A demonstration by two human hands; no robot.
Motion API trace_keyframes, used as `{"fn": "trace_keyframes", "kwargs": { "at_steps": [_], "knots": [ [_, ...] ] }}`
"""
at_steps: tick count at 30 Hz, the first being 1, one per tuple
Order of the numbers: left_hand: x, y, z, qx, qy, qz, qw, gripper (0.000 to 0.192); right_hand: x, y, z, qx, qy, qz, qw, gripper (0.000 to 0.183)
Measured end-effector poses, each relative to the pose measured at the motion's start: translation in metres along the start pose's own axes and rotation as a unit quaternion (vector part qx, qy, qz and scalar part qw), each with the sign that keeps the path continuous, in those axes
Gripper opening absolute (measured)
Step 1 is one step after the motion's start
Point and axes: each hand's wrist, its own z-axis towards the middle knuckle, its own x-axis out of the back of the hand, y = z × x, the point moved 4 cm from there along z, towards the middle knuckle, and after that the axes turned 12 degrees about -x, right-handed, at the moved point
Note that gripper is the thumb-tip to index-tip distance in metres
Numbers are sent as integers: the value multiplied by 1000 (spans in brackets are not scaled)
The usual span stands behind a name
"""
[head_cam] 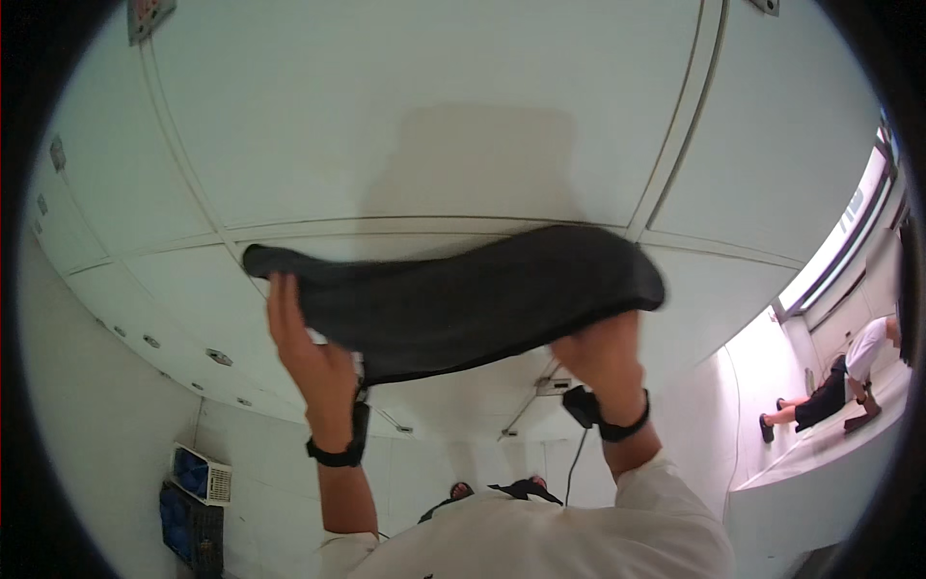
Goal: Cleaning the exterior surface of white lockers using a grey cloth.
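A long dark grey or black piece of cloth (463, 304), seemingly folded, stretches between my two hands in front of white cabinet doors. My left hand (322, 387) grips its left part, with the fingers reaching up along the near side. At the right part, my right hand (604, 354) holds it from below, and the cloth hides most of those fingers. The right end bulges wider and curves down; the left end is narrow. Each wrist wears a black strap with a small box, and a cable (575, 467) hangs from the right one.
White cabinet doors (448, 58) with metal latches (219, 357) fill the space before me. At lower left, a white plastic crate (219, 483) with blue contents sits on a black crate (206, 532). Far right, another person (832, 398) bends near a bright window (843, 224).
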Motion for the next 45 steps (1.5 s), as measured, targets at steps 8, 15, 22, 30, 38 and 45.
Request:
{"fn": "trace_keyframes", "kwargs": {
  "at_steps": [8,15,22,30,38,45],
  "knots": [
    [-70,120,15,-229,-181,-62,955,59,34,31,1,-73,234,133,960,28],
    [-58,82,6,-131,-101,-12,986,57,-62,8,-2,33,98,-85,991,37],
    [-10,12,3,-37,-37,121,991,58,-112,-64,3,172,-9,160,972,42],
    [-27,52,31,-63,21,35,997,44,-90,-21,-3,104,-12,211,972,50],
    [-99,100,9,-148,47,-26,988,46,-72,52,-36,66,-3,175,982,58],
    [-158,188,5,-293,-31,-120,948,46,-41,151,-60,-70,52,122,989,68]
  ]
}}
